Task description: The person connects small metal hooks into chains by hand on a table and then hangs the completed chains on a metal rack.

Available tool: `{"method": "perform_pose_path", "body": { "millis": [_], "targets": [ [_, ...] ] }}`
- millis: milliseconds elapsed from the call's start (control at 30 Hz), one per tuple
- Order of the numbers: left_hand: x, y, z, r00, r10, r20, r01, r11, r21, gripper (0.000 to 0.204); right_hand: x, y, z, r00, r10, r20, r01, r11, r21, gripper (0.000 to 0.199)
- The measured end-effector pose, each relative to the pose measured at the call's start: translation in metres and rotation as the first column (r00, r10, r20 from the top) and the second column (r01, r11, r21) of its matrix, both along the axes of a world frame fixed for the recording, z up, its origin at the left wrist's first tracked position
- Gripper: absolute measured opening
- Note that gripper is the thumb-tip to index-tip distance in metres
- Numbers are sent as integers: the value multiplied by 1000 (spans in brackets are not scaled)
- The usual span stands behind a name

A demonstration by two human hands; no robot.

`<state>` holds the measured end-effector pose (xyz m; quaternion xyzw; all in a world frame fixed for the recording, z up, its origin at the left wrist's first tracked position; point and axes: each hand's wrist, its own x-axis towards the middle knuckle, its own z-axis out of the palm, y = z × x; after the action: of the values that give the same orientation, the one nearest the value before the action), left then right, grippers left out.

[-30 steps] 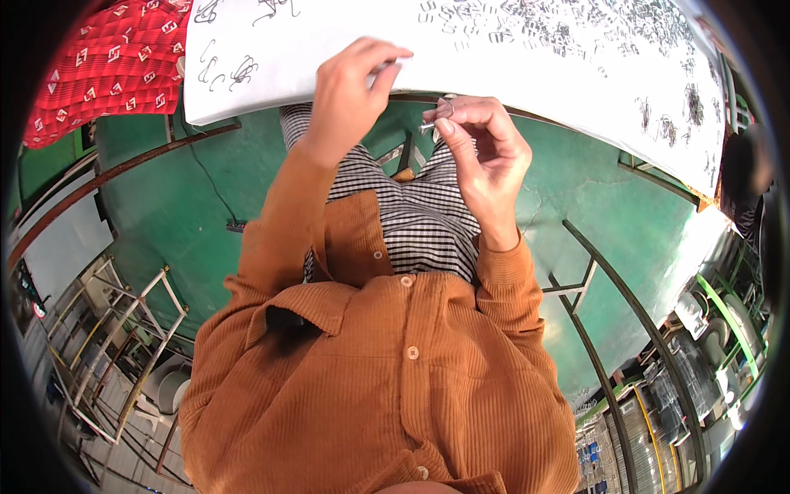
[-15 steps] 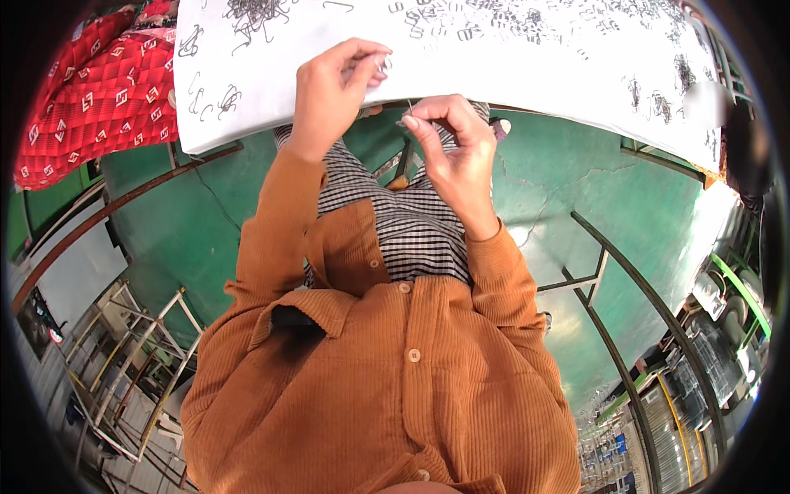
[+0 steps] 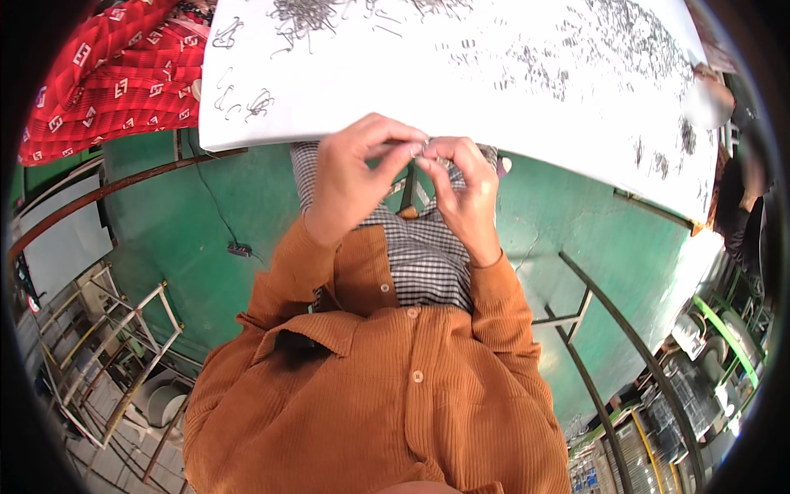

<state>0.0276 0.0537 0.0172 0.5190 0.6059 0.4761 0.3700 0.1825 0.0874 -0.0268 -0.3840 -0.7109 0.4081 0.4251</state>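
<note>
Both hands raised over the lap, at the near edge of the white-topped bench (image 3: 354, 107), fingertips meeting. Left hand (image 3: 350, 177): thumb and forefinger pinching a small shiny piece (image 3: 423, 147); the back of the hand faces up. Right hand (image 3: 467, 177): thumb and index finger closed on the same piece from the other side, remaining fingers curled in. Piece sits between the two sets of fingertips, largely covered by them; exact shape too small to tell from where I stand.

On the bench, far side: a tangled pile of dark bent wires (image 3: 304, 15), a few loose ones straying beside it. Toward the person's left, a small cluster of curved wires (image 3: 259, 103) near the front edge. Middle to right: a broad scatter of small dark pieces (image 3: 625, 41), thinning toward the left hand's side. Further right, smaller dark clumps (image 3: 658, 165) near the bench's end.

Surroundings: red cloth (image 3: 115, 95) with pale motifs, bunched at the bench's left end. Person seated; brown corduroy shirt (image 3: 354, 403), checked black-and-white garment (image 3: 428, 259) over the legs. Floor (image 3: 568, 214) green; on it, left of the person, a small black block (image 3: 239, 249) with a cable.
</note>
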Motion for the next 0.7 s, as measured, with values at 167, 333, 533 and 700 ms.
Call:
{"method": "perform_pose_path", "body": {
  "millis": [167, 333, 533, 700],
  "targets": [
    [-10, -12, 6, 999, -20, -39, 22, 998, 51, 12, -17, 45, 7, 994, -93, 50, 95, 995, -39, 7],
    [-12, -16, 2, 998, 10, -57, -4, 994, 111, 13, -93, 157, -41, 926, -199, 321, 102, 951, 293, 10],
    [-12, -24, 8, 996, 59, -69, -47, 985, 167, 12, -118, 183, -45, 734, -116, 669, -86, 961, 261, 13],
    [-12, -25, -1, 998, 52, -45, -44, 984, 173, 12, -61, 131, -11, 967, 71, 246, -64, 997, -39, 10]
  ]
}}
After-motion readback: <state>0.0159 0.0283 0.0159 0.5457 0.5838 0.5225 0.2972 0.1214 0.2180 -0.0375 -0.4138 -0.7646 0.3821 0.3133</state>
